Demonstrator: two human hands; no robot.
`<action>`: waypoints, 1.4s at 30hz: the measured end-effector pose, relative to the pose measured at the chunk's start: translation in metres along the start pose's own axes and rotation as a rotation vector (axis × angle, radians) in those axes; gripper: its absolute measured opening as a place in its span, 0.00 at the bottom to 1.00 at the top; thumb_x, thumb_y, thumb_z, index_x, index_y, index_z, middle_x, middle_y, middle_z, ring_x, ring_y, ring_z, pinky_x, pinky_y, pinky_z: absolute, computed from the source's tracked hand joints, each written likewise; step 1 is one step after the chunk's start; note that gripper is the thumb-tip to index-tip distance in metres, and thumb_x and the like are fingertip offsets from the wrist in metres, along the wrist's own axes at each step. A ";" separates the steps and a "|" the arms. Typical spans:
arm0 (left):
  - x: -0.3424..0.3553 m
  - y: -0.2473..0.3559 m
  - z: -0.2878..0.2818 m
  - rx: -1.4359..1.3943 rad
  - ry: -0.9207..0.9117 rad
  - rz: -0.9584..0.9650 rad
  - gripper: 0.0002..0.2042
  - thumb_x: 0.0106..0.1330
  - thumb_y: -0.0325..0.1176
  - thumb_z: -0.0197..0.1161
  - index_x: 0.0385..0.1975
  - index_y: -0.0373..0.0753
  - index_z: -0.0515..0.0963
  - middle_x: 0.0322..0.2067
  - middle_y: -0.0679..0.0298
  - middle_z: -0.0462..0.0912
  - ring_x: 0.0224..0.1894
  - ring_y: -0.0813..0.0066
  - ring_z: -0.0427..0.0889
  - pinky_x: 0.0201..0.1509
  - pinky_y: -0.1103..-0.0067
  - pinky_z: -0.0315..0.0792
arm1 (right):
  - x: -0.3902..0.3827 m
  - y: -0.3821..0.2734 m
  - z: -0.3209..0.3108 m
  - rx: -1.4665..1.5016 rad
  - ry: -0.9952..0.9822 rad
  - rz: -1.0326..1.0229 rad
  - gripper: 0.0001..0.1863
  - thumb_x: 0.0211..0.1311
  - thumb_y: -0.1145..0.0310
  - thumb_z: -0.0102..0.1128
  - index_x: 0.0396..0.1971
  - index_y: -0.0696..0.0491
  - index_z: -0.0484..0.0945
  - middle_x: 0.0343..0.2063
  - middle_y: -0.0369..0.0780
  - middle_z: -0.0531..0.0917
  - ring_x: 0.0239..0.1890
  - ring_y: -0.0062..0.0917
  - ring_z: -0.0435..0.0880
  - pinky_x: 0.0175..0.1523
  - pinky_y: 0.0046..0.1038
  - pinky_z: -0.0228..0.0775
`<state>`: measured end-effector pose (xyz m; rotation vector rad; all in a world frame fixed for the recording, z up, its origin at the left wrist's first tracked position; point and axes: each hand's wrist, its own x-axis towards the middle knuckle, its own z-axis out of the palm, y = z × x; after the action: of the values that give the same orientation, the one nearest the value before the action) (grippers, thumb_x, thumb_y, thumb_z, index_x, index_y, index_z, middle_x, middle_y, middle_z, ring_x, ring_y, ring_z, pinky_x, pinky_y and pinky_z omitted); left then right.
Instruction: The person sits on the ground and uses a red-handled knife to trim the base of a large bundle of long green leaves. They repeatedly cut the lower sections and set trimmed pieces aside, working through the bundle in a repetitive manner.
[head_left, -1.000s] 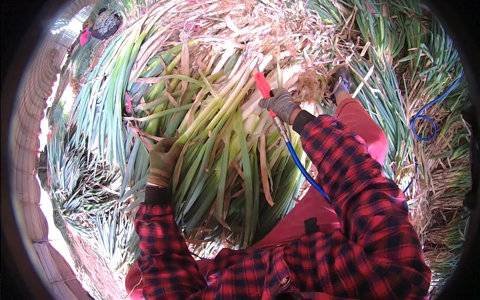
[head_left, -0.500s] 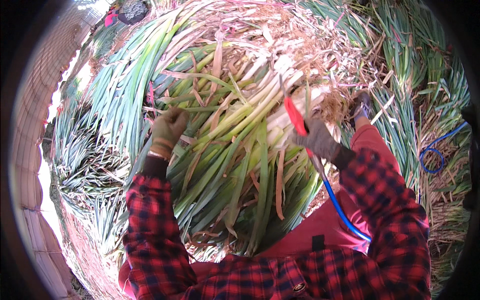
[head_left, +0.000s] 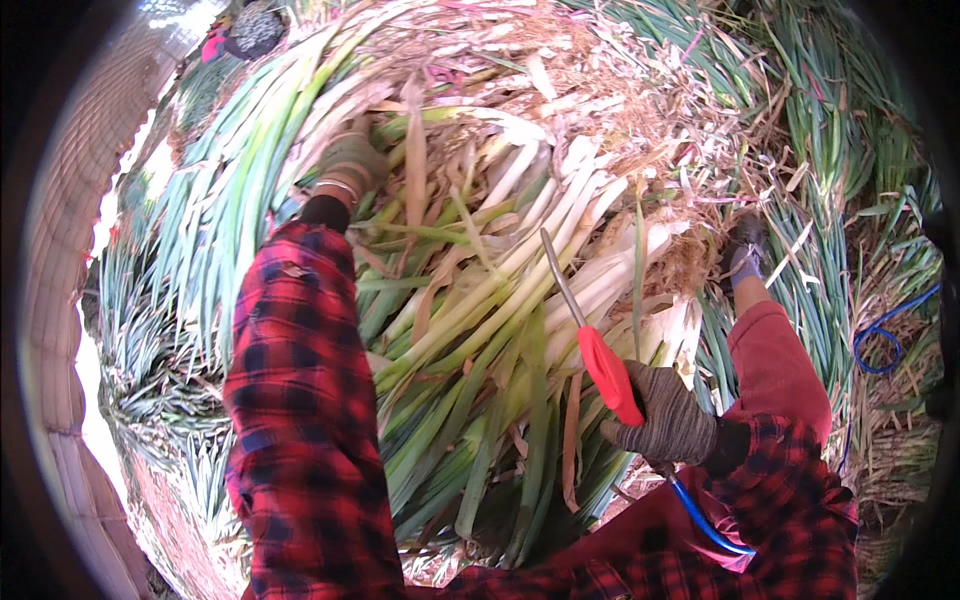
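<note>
My gloved right hand (head_left: 668, 412) is wrapped round a red air blow gun (head_left: 606, 372) with a long thin metal nozzle. The nozzle points up and left over the white stems of a heap of long green onions (head_left: 490, 310). From the bottom of the gun a blue air hose (head_left: 712, 522) runs down beside my leg. My gloved left hand (head_left: 352, 160) reaches into the far left part of the heap, among leaves and dry brown strips. Its fingers are hidden, so whether it grips a stalk does not show.
Bunched green onions (head_left: 215, 235) lie along the left, and more (head_left: 800, 130) along the right. Matted roots (head_left: 690, 255) edge the heap near my shoe (head_left: 745, 240). A blue hose loop (head_left: 878, 345) lies at far right. A wall of pale sheeting (head_left: 70, 290) stands at left.
My left hand has moved farther away, into the stalks at the far left. My right hand has drawn back toward me with the air blow gun still in it.
</note>
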<state>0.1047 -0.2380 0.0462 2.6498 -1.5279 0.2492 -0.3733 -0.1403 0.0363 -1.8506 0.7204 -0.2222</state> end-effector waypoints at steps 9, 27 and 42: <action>-0.004 -0.002 -0.044 0.423 -0.281 0.048 0.27 0.47 0.57 0.68 0.46 0.50 0.82 0.44 0.55 0.84 0.49 0.59 0.82 0.53 0.69 0.74 | 0.009 0.008 0.003 -0.008 -0.055 0.003 0.27 0.43 0.59 0.68 0.42 0.59 0.74 0.26 0.50 0.79 0.30 0.44 0.81 0.38 0.37 0.73; -0.216 0.015 -0.096 0.160 -0.341 0.056 0.25 0.51 0.59 0.65 0.28 0.38 0.80 0.27 0.49 0.82 0.33 0.49 0.82 0.39 0.61 0.74 | 0.008 0.049 0.005 -0.042 0.070 -0.045 0.24 0.40 0.56 0.70 0.31 0.60 0.75 0.22 0.48 0.78 0.25 0.34 0.79 0.35 0.34 0.71; -0.297 0.002 -0.038 -0.213 -0.186 -0.224 0.32 0.55 0.63 0.58 0.49 0.41 0.78 0.41 0.46 0.83 0.47 0.49 0.81 0.52 0.62 0.71 | 0.026 0.004 0.109 -0.050 -0.183 -0.177 0.23 0.37 0.55 0.71 0.28 0.59 0.77 0.22 0.49 0.80 0.26 0.35 0.81 0.35 0.35 0.72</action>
<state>-0.0469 0.0195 0.0315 2.6993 -1.2048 -0.1690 -0.3021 -0.0702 -0.0152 -1.9543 0.4399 -0.1473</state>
